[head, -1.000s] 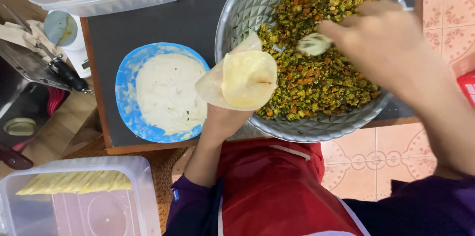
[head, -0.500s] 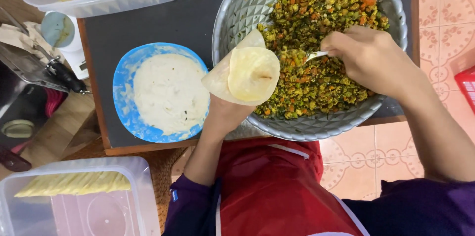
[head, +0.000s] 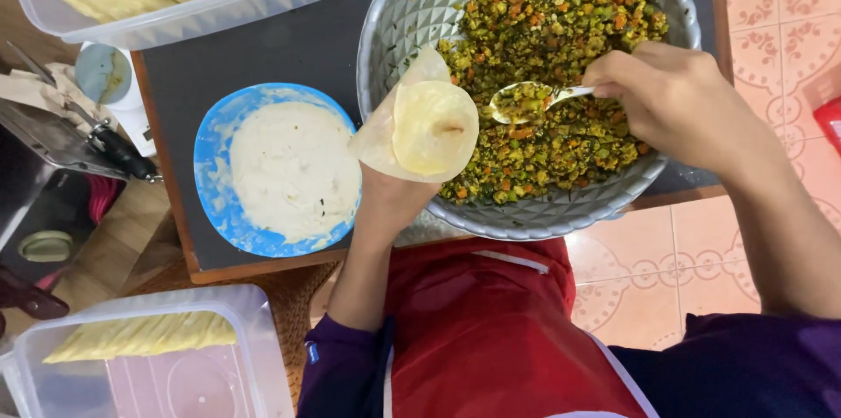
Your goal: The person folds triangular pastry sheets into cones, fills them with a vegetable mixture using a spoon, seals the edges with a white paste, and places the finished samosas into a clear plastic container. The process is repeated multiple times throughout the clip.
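Pastry cone (head: 427, 124), pale and open-mouthed, sits clasped in the left hand (head: 394, 199) over the near rim of the silver bowl (head: 403, 6). Right hand (head: 679, 102) pinches a spoon (head: 526, 101) by its handle; its scoop, loaded with filling, is just beside the cone's mouth. Bowl holds chopped green-orange filling (head: 561, 24). Left of it, on the dark board (head: 263, 54): blue plate (head: 210, 199) of white paste. Two clear tubs (head: 219, 10) with folded pastries, one far, one near.
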